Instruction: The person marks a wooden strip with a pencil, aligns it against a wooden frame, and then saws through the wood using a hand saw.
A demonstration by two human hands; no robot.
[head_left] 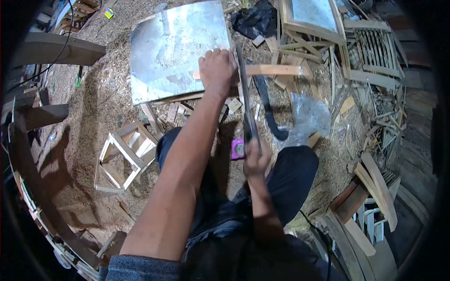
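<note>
My left hand [218,69] is closed over a narrow wooden strip [274,70], pressing it against the edge of a worn, metal-topped board [173,47]. The strip sticks out to the right past the board. In my right hand [258,159] is the handle end of a handsaw [244,91], seen nearly edge-on. Its long blade points away from me and lies across the strip, just right of my left fingers. Whether the teeth have cut into the wood cannot be made out. Between my knees lies a pink tape measure [237,149].
A small wooden frame [126,157] lies on the sawdust-covered floor to the left. On the right are a clear plastic bag [309,117], a dark curved bar [268,105] and slatted wooden pieces [375,49]. A black plastic bag [255,18] sits beyond the board.
</note>
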